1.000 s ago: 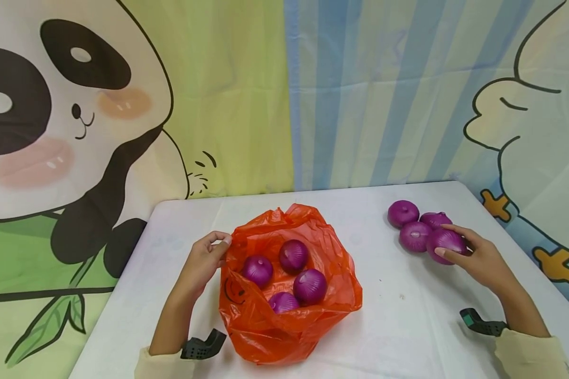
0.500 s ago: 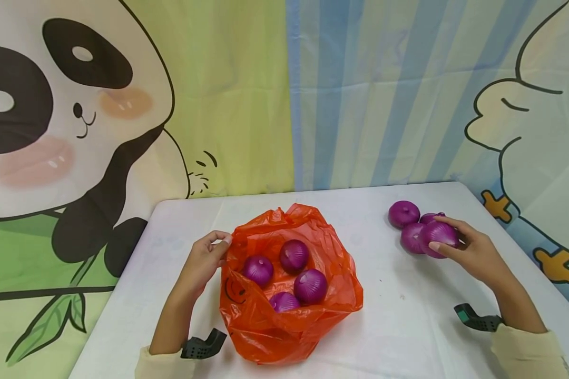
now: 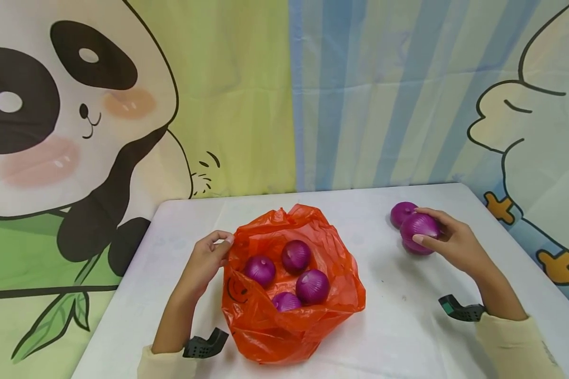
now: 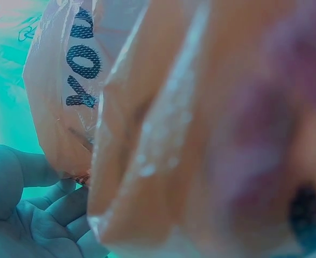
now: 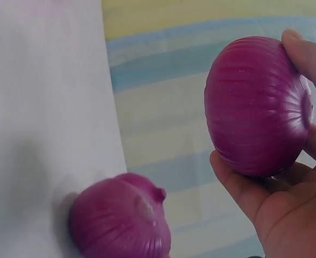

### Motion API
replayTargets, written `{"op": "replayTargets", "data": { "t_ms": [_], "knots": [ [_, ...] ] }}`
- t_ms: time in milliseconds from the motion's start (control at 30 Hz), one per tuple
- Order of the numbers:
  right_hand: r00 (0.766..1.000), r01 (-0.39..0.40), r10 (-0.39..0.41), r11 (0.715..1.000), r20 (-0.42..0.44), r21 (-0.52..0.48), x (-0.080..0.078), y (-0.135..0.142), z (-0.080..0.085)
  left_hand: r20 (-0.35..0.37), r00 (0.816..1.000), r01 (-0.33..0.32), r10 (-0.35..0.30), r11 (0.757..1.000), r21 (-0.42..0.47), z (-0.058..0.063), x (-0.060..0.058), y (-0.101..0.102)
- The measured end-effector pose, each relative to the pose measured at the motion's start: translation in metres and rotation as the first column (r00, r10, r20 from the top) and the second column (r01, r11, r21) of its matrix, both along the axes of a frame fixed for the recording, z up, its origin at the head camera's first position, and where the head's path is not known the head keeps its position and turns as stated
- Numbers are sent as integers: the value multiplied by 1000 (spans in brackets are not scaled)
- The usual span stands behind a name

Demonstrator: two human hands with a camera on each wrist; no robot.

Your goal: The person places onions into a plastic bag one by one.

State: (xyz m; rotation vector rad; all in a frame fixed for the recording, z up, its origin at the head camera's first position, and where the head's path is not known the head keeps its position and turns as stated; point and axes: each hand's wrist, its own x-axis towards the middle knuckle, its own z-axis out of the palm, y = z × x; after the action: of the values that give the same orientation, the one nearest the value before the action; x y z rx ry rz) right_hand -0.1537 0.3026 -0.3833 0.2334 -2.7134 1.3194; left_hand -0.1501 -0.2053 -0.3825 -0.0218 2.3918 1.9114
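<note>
My left hand (image 3: 206, 260) pinches the left rim of a red plastic bag (image 3: 284, 337), which stands with its mouth spread wide. Several purple onions (image 3: 296, 256) lie inside it. In the left wrist view, the bag's film (image 4: 141, 123) fills most of the picture, with the thumb and fingertips meeting at its edge. My right hand (image 3: 460, 247) grips another purple onion (image 3: 416, 229) between thumb and fingers. The right wrist view has this held onion (image 5: 254, 107) raised clear of the others. Below it sits an onion (image 5: 114, 220) with a second, stemmed one partly behind it.
At the far right of the white table (image 3: 374, 342), an onion (image 3: 401, 212) stays visible past the held one, which partly covers the others there. A patterned curtain (image 3: 237, 95) hangs behind the table. Each wrist carries a black device (image 3: 462, 309).
My right hand has lifted the front onion off the group and moved it left, across the other onions. The left hand and the bag stay in place.
</note>
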Motion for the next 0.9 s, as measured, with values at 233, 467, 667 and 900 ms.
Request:
{"op": "replayTargets", "data": {
  "t_ms": [233,467,667,900],
  "knots": [
    [1000,-17,17,1000,-15,-9,-4,-14,9,1,1000,3,-3,1000,1,0,-1,1],
    [998,-44,42,998,-49,-37,-11,-26,20,5,1000,-1,1,1000,-9,-1,-1,0],
    [994,-80,73,993,-77,-81,-14,-40,28,3,1000,4,-4,1000,-17,-2,-1,-1],
    [988,-140,130,982,-87,-126,-20,-61,38,5,1000,6,-6,1000,-24,-2,-1,0]
  ]
}}
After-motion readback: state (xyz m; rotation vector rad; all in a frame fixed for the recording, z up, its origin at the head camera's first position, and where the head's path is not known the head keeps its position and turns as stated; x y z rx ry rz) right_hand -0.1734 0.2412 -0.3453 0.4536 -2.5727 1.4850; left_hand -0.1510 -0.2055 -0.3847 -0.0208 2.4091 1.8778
